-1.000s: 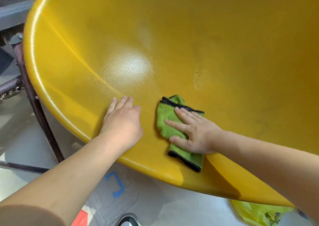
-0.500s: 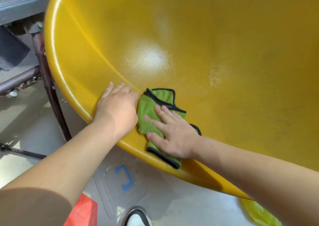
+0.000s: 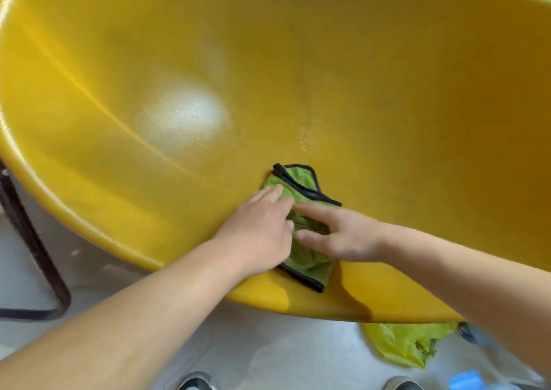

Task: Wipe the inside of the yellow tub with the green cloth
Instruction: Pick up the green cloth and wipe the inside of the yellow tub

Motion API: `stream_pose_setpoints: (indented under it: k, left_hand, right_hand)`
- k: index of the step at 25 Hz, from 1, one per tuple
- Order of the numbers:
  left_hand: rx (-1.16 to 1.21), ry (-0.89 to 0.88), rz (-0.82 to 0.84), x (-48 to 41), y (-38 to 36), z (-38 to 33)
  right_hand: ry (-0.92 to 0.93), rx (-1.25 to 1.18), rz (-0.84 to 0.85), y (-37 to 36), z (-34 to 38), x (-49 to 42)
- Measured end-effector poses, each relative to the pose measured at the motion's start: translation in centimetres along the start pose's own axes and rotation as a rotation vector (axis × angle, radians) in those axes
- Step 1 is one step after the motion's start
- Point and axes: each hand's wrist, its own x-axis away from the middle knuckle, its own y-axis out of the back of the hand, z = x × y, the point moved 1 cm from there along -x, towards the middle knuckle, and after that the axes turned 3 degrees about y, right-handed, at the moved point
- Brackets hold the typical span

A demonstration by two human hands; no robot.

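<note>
At the far left a dark metal frame bends down to the pale floor beside the yellow tub, whose broad inside fills most of the view and shows a bright glare patch on its left half. The left hand lies palm down on the tub's near inner wall just above the rim, fingers straight and pressed together, their tips overlapping the left edge of the green cloth. The cloth, trimmed in black, is bunched against that near wall, its lower end almost at the rim. The right hand rests flat on top of it from the right, fingers loosely spread and pointing left, nearly touching the left hand. Below the rim at the right a yellow plastic bag lies on the floor, and 2 shoes show at the bottom edge.
</note>
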Motion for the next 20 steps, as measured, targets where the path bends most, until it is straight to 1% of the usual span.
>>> stream_pose_setpoints:
  k: [1,2,4,5,7,9,11,13,14,15,18,20]
  left_hand:
    - [-0.018,0.007,0.085,-0.7,-0.9,-0.6]
    - [-0.071,0.013,0.165,-1.5,-1.9,-1.2]
    - [-0.175,0.045,0.256,-2.8,-3.6,-1.3]
    - [-0.202,0.068,0.259,-3.7,-4.0,-1.2]
    - [-0.258,0.125,0.206,-5.4,-4.3,-1.4]
    - [-0.299,0.212,0.142,-6.8,-4.2,-2.1]
    - [-0.251,0.282,0.139,-7.4,-4.5,-3.8]
    - [-0.229,0.268,0.161,-6.8,-5.8,-6.4]
    - [-0.228,0.21,0.164,-6.4,-6.5,-8.1]
    - [-0.216,0.125,0.168,-6.0,-7.2,-10.1]
    - [-0.131,-0.163,0.219,-4.5,-8.6,-14.9]
    - [-0.129,-0.243,0.235,-4.6,-8.4,-15.0]
  right_hand:
    - [-0.067,-0.075,-0.087,1.6,-0.8,1.6]
    - [-0.137,-0.072,-0.175,3.3,-1.6,3.4]
    - [-0.224,0.031,-0.302,5.7,-3.4,6.7]
    - [-0.246,0.059,-0.349,6.3,-4.1,8.1]
    - [-0.284,0.103,-0.426,6.3,-5.5,10.9]
    - [-0.268,0.23,-0.516,5.8,-7.6,12.8]
    - [-0.235,0.324,-0.571,5.9,-9.2,14.0]
    - [-0.22,0.425,-0.574,6.2,-10.1,14.6]
    - [-0.225,0.48,-0.563,6.2,-10.5,14.7]
    - [-0.243,0.527,-0.527,6.2,-10.9,14.8]
    - [-0.269,0.63,-0.317,5.3,-11.4,13.9]
    - [-0.293,0.636,-0.268,5.5,-11.2,13.3]
